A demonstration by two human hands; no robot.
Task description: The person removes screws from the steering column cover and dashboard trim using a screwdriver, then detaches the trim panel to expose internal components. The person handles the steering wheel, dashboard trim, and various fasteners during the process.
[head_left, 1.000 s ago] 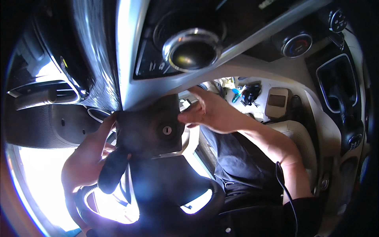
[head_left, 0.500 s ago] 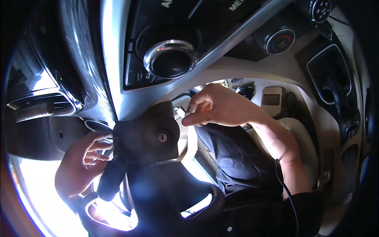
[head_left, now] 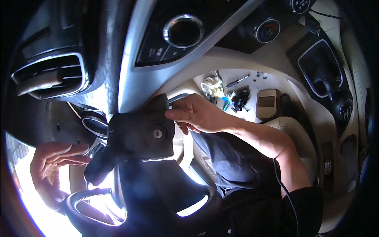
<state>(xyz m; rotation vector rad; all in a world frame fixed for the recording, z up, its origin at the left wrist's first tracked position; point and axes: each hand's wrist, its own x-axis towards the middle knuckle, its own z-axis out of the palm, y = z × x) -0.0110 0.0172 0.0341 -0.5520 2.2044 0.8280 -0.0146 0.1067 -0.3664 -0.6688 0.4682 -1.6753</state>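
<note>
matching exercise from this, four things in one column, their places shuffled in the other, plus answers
1. right hand
2. left hand
3. screwdriver
4. key lock

A. lying on a pale surface
B. beside the black lever
C. set in the black cover
D. thumb at the cover's right edge

Pairs: 1-D, 2-B, 3-A, 4-C
</note>
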